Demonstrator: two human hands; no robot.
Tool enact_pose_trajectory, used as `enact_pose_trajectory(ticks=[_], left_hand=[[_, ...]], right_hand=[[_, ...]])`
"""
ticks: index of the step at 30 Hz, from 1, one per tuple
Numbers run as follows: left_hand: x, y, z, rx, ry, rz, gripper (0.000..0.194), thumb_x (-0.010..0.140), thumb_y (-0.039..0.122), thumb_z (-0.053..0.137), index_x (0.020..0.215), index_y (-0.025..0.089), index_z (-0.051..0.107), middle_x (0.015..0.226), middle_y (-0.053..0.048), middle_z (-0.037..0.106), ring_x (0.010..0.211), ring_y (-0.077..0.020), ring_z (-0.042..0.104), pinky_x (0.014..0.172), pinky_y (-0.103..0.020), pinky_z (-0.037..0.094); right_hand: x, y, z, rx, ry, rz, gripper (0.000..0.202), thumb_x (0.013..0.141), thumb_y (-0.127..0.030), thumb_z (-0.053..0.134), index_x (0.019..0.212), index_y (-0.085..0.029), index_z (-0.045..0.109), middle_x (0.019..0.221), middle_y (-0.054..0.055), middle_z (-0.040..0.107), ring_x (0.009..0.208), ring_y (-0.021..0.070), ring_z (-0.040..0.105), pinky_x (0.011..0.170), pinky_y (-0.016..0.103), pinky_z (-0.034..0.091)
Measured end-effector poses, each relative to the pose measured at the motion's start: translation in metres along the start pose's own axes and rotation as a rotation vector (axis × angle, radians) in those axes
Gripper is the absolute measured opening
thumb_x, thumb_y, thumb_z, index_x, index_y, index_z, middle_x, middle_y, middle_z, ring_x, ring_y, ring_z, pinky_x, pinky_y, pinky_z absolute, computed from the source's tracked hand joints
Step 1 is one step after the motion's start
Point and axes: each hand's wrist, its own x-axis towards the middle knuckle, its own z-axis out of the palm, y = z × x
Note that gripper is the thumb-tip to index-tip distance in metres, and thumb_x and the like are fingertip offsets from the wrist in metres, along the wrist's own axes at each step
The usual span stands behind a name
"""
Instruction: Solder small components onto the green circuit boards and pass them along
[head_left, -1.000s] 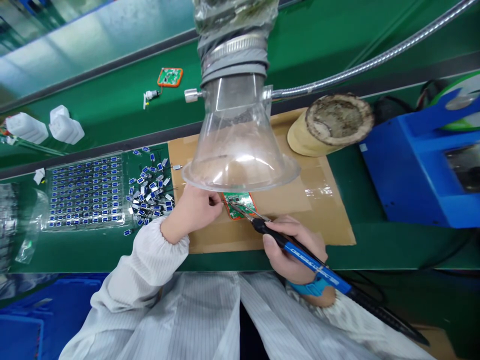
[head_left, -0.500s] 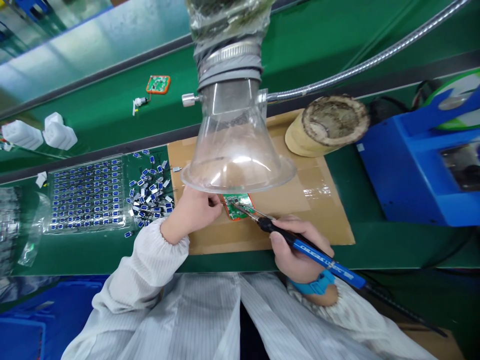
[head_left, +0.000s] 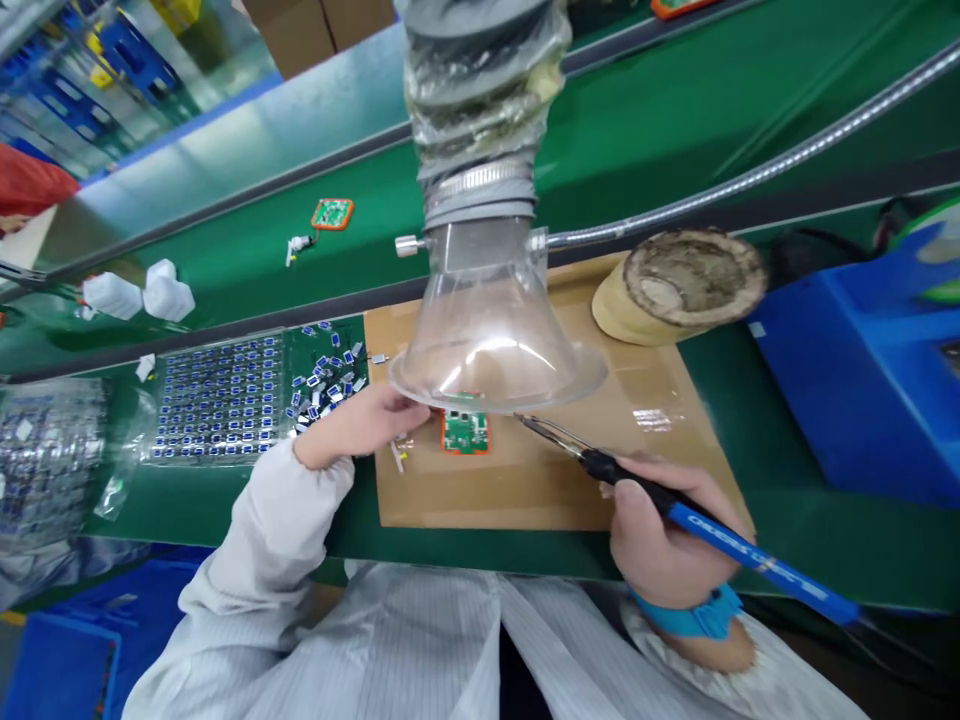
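My right hand is closed around a blue and black soldering iron, whose metal tip points left over the cardboard, apart from the board. A green circuit board with an orange edge lies on the cardboard sheet, partly under the clear fume funnel. My left hand is at the board's left side, fingers pressed together; what they hold, if anything, is too small to make out. A small white connector lies below those fingers.
Loose blue and silver parts and a tray of them lie to the left. A crusted round pot and a blue machine stand right. Another board lies on the back green surface.
The iron's tip has left the board and moved right with my right hand. My left hand has shifted left, off the board's edge. The whole view has shifted too.
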Motion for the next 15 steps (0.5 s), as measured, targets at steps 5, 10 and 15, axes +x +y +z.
enact_pose_trajectory(ticks=[5,10,15], left_hand=[[0.013,-0.014,-0.074,-0.45,0.113,-0.203,0.026,0.082,0.034,0.076,0.084,0.016,0.057,0.087,-0.006,0.071,0.077,-0.0156,0.069,0.079,-0.032,0.057],[0.071,-0.033,-0.155,0.073,0.733,-0.26,0.014,0.096,0.03,0.052,0.098,0.017,0.058,0.107,-0.011,0.072,0.095,-0.021,0.071,0.091,-0.038,0.055],[0.111,-0.058,-0.206,0.614,1.065,-0.46,0.03,0.087,0.015,0.052,0.115,0.011,0.063,0.146,-0.027,0.052,0.141,-0.0409,0.043,0.115,-0.06,0.032]], right_hand=[[0.001,-0.004,0.001,-0.033,-0.031,0.01,0.013,0.086,-0.035,0.074,0.088,-0.022,0.074,0.081,0.005,0.076,0.074,0.0225,0.075,0.068,0.035,0.06],[0.0,-0.003,0.0,-0.035,-0.051,0.01,0.01,0.085,-0.03,0.076,0.089,-0.021,0.075,0.083,0.006,0.076,0.077,0.0225,0.074,0.069,0.033,0.059],[-0.001,0.001,-0.001,-0.034,-0.1,-0.038,0.008,0.084,-0.021,0.074,0.092,-0.021,0.074,0.087,0.004,0.075,0.082,0.0188,0.074,0.078,0.028,0.058]])
